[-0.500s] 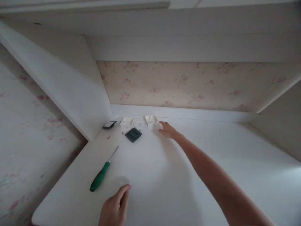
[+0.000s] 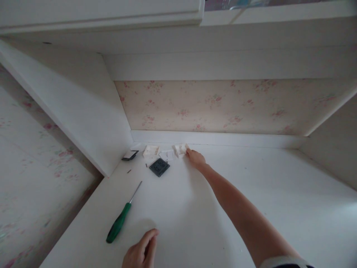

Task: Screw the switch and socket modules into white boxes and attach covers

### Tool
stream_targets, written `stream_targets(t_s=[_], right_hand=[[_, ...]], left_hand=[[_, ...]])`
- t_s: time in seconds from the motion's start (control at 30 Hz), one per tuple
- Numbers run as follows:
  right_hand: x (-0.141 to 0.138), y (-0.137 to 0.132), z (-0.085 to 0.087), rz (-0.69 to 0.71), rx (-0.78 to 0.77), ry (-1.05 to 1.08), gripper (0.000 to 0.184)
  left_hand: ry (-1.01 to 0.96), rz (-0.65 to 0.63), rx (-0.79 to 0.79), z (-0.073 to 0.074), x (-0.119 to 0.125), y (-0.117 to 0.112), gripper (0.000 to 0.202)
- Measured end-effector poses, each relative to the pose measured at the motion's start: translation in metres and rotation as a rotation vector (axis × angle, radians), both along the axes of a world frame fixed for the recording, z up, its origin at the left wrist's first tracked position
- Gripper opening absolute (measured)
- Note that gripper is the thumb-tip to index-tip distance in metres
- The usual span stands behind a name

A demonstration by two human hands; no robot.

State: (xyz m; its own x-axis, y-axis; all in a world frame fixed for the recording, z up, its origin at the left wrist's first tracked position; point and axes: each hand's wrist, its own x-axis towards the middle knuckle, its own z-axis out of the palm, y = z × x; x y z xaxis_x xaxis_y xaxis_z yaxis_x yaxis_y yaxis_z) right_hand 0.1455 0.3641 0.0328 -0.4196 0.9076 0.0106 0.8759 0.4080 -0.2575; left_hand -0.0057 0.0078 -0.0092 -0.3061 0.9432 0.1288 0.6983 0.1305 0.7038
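Touches, with right hand (image 2: 196,158), the three-o'clock end of a white box (image 2: 180,150) at that hand's ten o'clock; cannot tell whether gripping. Holds left hand (image 2: 141,250) loosely closed, with green screwdriver (image 2: 119,222) at its eleven o'clock, black panel (image 2: 159,167) at twelve.

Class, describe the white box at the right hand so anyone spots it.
On the white tabletop, find the back edge. The rightmost part there is a white, open, plastic-looking box; unlike the left white box, it has the bare right hand at its edge.
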Motion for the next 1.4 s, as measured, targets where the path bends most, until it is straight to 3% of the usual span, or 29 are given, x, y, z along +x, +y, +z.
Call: stream_targets(t_s=[0.2, 0.37, 0.57, 0.73, 0.97, 1.13, 1.4], right_hand=[[0.025, -0.02, 0.018, 0.012, 0.131, 0.041, 0.03], [0.061, -0.069, 0.032, 0.041, 0.207, 0.113, 0.027], [0.105, -0.157, 0.016, 0.11, 0.24, 0.276, 0.025], [0.121, -0.205, 0.004, 0.125, 0.229, 0.29, 0.024], [0.128, -0.218, -0.015, 0.14, 0.342, 0.287, 0.023], [0.129, -0.223, -0.027, 0.187, 0.379, 0.223, 0.022], [0.132, -0.224, -0.024, 0.21, 0.3, 0.3, 0.023]], left_hand=[[0.028, -0.038, -0.032, 0.002, 0.0, 0.0, 0.029], [-0.004, -0.019, -0.018, 0.001, 0.003, -0.001, 0.028], [-0.179, 0.044, -0.07, 0.011, 0.007, 0.009, 0.03], [-0.536, 0.14, -0.095, 0.03, 0.013, 0.046, 0.033], [-0.926, 0.254, -0.038, 0.039, 0.002, 0.107, 0.033], [-0.919, 0.407, 0.106, 0.032, -0.013, 0.141, 0.02], [-0.954, 0.4, 0.124, 0.02, -0.023, 0.176, 0.005]])
